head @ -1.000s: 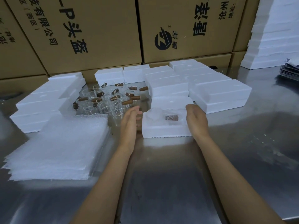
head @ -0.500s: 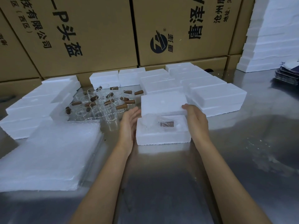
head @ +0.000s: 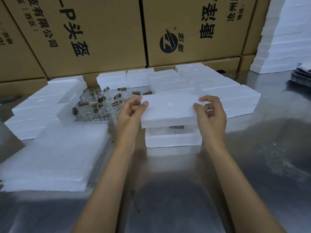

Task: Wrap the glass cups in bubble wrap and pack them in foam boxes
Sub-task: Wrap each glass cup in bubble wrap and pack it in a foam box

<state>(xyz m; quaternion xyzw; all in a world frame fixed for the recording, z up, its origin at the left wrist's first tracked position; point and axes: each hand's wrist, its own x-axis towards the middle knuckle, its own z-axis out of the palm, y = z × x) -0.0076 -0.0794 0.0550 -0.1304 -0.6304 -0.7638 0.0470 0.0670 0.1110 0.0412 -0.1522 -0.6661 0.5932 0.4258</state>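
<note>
- A stack of bubble wrap sheets (head: 55,157) lies at the near left of the steel table (head: 252,165), with unwrapped glass cups (head: 104,105) clustered behind it.
- The foam lid (head: 168,110) is gripped at its left short end by the left hand (head: 129,111), thumb on top and fingers curled beneath.
- The lid is held level just above the open foam box base (head: 173,139), its long axis running left to right, parallel to the base; a gap is left between them.
- A wrapped cup appears to lie inside the base, though only a dark sliver is seen through the gap.
- The lid's right end is pinched by the right hand (head: 210,113), so both hands are equally near; the coming move is judged to be a straight lowering onto the base.
- More foam boxes (head: 232,98) are ranged behind and to the right, with cardboard cartons (head: 193,31) walling off the back.
</note>
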